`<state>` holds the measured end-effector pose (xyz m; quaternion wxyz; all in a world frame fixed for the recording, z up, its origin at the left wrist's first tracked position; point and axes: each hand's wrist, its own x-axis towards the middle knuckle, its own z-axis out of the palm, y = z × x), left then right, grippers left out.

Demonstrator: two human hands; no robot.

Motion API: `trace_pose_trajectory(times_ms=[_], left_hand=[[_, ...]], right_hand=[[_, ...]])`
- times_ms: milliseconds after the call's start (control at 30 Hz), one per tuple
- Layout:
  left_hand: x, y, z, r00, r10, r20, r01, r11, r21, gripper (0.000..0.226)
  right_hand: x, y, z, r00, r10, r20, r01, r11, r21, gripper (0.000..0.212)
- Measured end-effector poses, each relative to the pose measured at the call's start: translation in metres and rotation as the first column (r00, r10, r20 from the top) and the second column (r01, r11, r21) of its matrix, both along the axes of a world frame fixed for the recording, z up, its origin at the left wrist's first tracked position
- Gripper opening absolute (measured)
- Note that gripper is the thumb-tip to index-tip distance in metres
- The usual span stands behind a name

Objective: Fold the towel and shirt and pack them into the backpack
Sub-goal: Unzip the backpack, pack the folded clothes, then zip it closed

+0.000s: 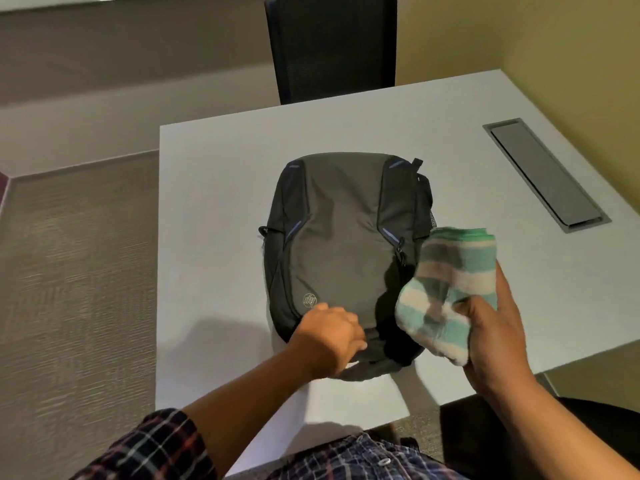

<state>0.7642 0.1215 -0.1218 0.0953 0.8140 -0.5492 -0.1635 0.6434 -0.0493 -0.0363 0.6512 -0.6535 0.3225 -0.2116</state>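
A grey and black backpack [343,244] lies flat on the white table [214,202], its top end toward me. My left hand [332,336] grips the near top edge of the backpack with curled fingers. My right hand [491,327] holds a folded towel [453,289] with teal, green and cream stripes, lifted just right of the backpack's near corner. The backpack's opening is hidden under my left hand. No shirt is in sight apart from the plaid one I wear.
A black chair [332,46] stands at the table's far side. A grey cable hatch [543,174] is set into the tabletop at the right. Carpeted floor lies to the left, and a dark seat sits at the lower right.
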Motion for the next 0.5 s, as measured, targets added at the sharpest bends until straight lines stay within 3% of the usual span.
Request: trace_pose_trajectory(times_ms=[100,167,233,300,400,500], left_hand=[[0.026,-0.002,0.028,0.95,0.14,-0.28,-0.198,0.962,-0.191,0.027],[0.044,-0.005,0.046,0.874,0.21,-0.438,-0.328,0.921,-0.213,0.022],[0.059,-0.012,0.065,0.846,0.28,-0.454,-0.414,0.881,-0.229,0.019],[0.076,-0.02,0.085,0.811,0.33,-0.483,-0.507,0.81,-0.296,0.015],[0.096,-0.032,0.118,0.767,0.338,-0.545,-0.592,0.702,-0.397,0.019],[0.101,-0.044,0.147,0.799,0.29,-0.526,-0.543,0.723,-0.427,0.02]], right_hand=[[-0.013,0.009,0.019,0.995,0.072,0.074,-0.056,0.979,-0.195,0.078],[-0.023,0.017,0.027,0.984,0.146,0.102,-0.115,0.958,-0.262,0.083],[-0.03,0.023,0.027,0.967,0.224,0.125,-0.181,0.94,-0.288,0.089],[-0.035,0.026,0.02,0.942,0.314,0.118,-0.26,0.906,-0.335,0.082],[-0.039,0.027,-0.001,0.871,0.491,0.019,-0.418,0.76,-0.497,0.066],[-0.032,0.017,-0.023,0.76,0.631,-0.156,-0.593,0.577,-0.561,0.062]])
